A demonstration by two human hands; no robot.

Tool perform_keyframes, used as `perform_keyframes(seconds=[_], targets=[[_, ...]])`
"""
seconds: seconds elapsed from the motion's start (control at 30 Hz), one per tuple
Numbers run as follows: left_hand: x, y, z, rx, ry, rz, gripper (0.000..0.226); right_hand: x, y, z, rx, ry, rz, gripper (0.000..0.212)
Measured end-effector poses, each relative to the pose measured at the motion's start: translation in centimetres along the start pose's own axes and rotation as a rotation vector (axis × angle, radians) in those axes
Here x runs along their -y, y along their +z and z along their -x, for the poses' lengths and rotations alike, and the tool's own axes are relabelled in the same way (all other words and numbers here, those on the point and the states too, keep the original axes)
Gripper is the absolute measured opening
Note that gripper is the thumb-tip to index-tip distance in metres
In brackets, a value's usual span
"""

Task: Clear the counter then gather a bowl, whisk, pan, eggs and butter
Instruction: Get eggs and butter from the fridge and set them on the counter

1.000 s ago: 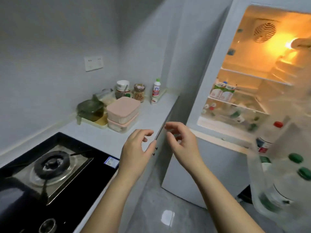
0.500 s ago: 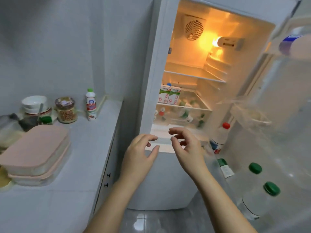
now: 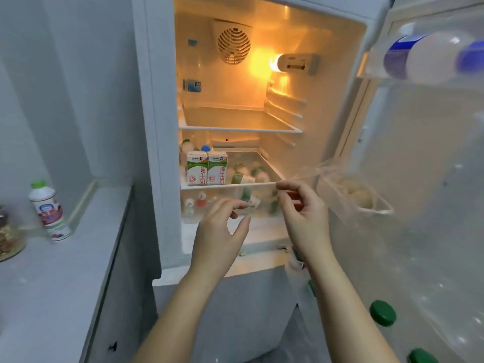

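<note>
Left hand (image 3: pixel 220 231) and right hand (image 3: pixel 305 218) hover at the lit white fridge (image 3: pixel 154 127), fingers loosely curled, empty; pale eggs (image 3: pixel 360 196) sit right.

Head view, close, facing open fridge (image 3: pixel 156 153)

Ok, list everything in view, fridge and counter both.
fridge: one, white, lit inside, right of counter
door: one, white, swung out right
cartons: two, white with green and red, lower shelf front left
eggs: at least two, pale, mid door
drawer: one, clear, under the cartons, small bottles inside
capped bottles: two, green caps, low in door
blue bottle: one, white and blue, lying at door's top
counter bottle: one, white, green cap, upright by the wall
jar: one, clear, brown contents, counter's left edge
counter: one, pale grey, left of fridge
left hand: one, bare, holds nothing, before drawer
right hand: one, bare, holds nothing, beside the left
</note>
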State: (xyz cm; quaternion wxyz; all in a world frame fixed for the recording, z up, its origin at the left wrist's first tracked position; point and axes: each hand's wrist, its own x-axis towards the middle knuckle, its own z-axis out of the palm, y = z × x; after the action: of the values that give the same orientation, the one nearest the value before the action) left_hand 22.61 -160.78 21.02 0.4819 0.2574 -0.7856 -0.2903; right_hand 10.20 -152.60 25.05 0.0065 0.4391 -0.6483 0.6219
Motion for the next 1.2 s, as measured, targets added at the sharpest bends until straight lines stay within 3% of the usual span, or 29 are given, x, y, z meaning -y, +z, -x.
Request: perform_keyframes(seconds=[0.23, 0.4, 0.53, 0.77, 1.0, 1.2], targets=[[-0.5, 6.6, -6.6, 0.094, 0.198, 0.119, 0.019, -0.5, -2.5, -3.5, -0.169, -0.003, 0.003, 0.026], [-1.6, 10.9, -11.6, 0.229, 0.327, 0.247, 0.017, -0.8, -4.4, -6.2, -0.282, 0.055, 0.247, 0.023], [-2.1, 13.4, -15.2, 0.269, 0.422, 0.325, 0.016, -0.9, -5.2, -7.8, -0.304, 0.126, 0.423, 0.032], [-3.3, 16.7, -16.9, 0.428, 0.554, 0.462, 0.009, -2.2, -6.2, -7.6, -0.357, 0.320, 0.738, 0.022], [-3.5, 19.1, -17.7, 0.751, 0.590, 0.288, 0.008, -2.9, -7.4, -7.3, -0.368, 0.448, 0.925, 0.027], [-3.8, 20.1, -18.7, 0.899, 0.661, 0.204, 0.015, -3.2, -8.1, -7.6, -0.253, 0.536, 1.134, 0.034]])
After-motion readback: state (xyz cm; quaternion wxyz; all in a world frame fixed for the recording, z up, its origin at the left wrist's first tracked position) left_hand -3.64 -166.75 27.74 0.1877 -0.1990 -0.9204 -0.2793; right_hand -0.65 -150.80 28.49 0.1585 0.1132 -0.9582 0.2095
